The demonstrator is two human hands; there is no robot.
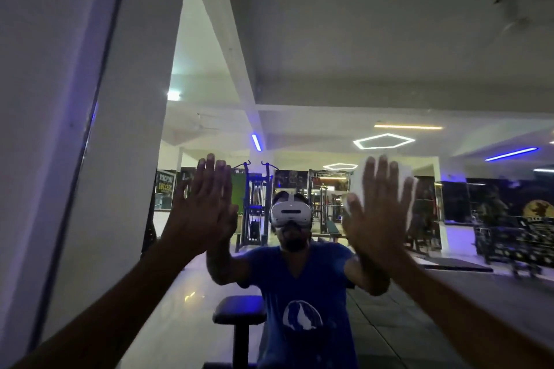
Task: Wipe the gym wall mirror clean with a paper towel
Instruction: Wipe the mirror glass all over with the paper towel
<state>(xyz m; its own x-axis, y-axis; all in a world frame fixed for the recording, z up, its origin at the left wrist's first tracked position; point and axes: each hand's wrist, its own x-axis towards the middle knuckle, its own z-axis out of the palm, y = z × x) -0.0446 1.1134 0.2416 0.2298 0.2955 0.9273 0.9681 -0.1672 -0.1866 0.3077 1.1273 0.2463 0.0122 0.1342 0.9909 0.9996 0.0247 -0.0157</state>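
The wall mirror [329, 54] fills most of the view and reflects the dim gym and my own upper body. My right hand [377, 213] lies flat against the glass with straight, spread fingers, pressing a white paper towel [401, 177] onto it; the towel shows above and beside the fingers. My left hand [201, 207] is also flat on the mirror, fingers straight and together, with nothing under it. Both forearms reach up from the bottom corners.
The mirror's left edge [90, 129] meets a white wall or pillar [39, 99]. Reflected behind me are a padded bench [239, 308], weight machines [254, 198] and ceiling lights.
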